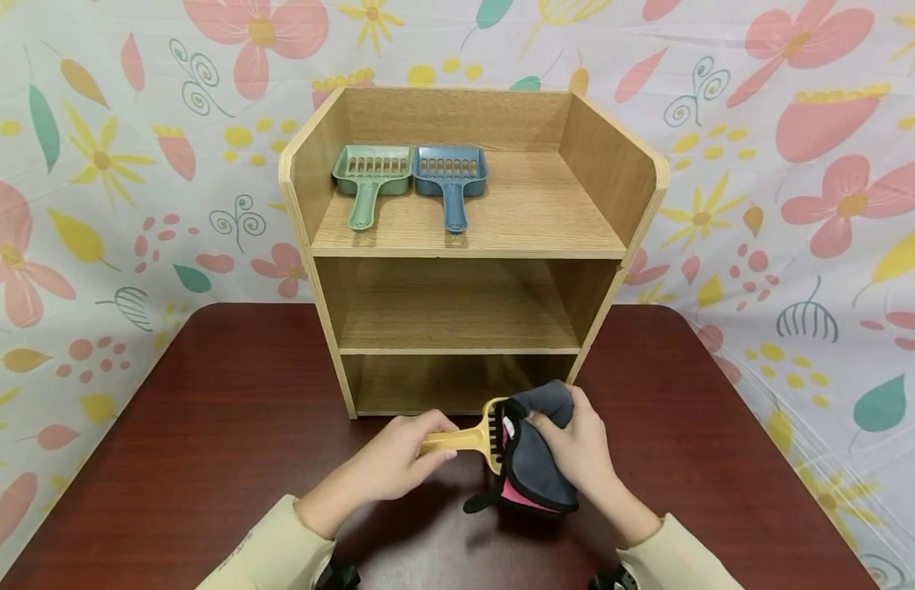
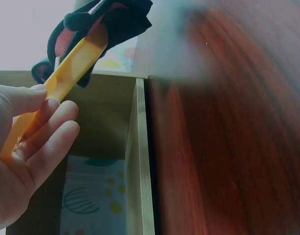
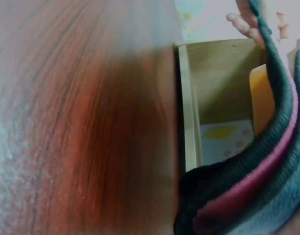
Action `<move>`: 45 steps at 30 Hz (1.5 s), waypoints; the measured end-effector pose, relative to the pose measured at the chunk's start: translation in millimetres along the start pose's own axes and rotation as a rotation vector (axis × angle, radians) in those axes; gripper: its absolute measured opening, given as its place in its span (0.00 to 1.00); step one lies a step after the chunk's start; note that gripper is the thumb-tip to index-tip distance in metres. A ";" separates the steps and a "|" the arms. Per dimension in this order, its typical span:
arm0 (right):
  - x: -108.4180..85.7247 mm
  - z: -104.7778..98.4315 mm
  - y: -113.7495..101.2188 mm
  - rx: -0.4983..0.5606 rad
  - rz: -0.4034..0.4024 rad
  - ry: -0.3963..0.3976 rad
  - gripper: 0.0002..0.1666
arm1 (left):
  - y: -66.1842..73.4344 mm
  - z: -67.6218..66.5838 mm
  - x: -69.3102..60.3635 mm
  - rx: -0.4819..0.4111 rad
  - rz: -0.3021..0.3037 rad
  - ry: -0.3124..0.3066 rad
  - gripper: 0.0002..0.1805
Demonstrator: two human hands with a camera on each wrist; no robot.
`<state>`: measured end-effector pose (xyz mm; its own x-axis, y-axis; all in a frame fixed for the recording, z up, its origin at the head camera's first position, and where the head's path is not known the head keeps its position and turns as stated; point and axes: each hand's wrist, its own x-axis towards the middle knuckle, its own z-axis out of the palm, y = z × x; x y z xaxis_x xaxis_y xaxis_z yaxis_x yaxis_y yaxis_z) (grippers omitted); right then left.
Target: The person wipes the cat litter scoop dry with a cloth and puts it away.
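Observation:
My left hand [image 1: 389, 459] holds a yellow slotted litter scoop [image 1: 464, 441] by its handle, thumb on one side and fingers on the other. A dark grey cloth [image 1: 538, 459] with black edging and a pink side wraps the scoop's head, so most of the head is hidden. On the right, my right hand [image 1: 578, 438] grips the cloth, thumb pressed into it. In the left wrist view the yellow handle [image 2: 76, 63] runs up from the fingers into the dark cloth [image 2: 123, 24]. The folded cloth [image 3: 247, 191] fills the right side of the right wrist view.
A wooden shelf unit [image 1: 464, 348] stands on the dark red table [image 1: 228, 393] just behind my hands. Side by side on its top lie a green litter scoop [image 1: 370, 182] and a blue litter scoop [image 1: 451, 182]. A flowered cloth [image 1: 796, 246] hangs behind.

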<state>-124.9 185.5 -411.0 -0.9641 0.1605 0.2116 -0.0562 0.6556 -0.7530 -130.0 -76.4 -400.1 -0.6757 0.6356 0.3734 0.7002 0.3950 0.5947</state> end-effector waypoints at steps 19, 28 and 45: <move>12.3 -28.8 4.3 0.120 -0.184 -0.168 0.27 | -1.0 -21.9 3.3 -0.033 -0.004 -0.052 0.10; 4.9 -24.2 5.4 0.323 0.021 -0.167 0.31 | -4.3 -12.5 -2.2 -0.063 -0.015 0.015 0.09; -4.6 -18.8 3.7 0.428 0.239 -0.145 0.33 | 5.8 -4.4 -3.4 0.073 0.044 0.099 0.11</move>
<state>-115.8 201.1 -403.1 -0.9874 0.1448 -0.0631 0.0978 0.2470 -0.9641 -124.7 -79.2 -394.8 -0.6610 0.5860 0.4688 0.7420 0.4175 0.5244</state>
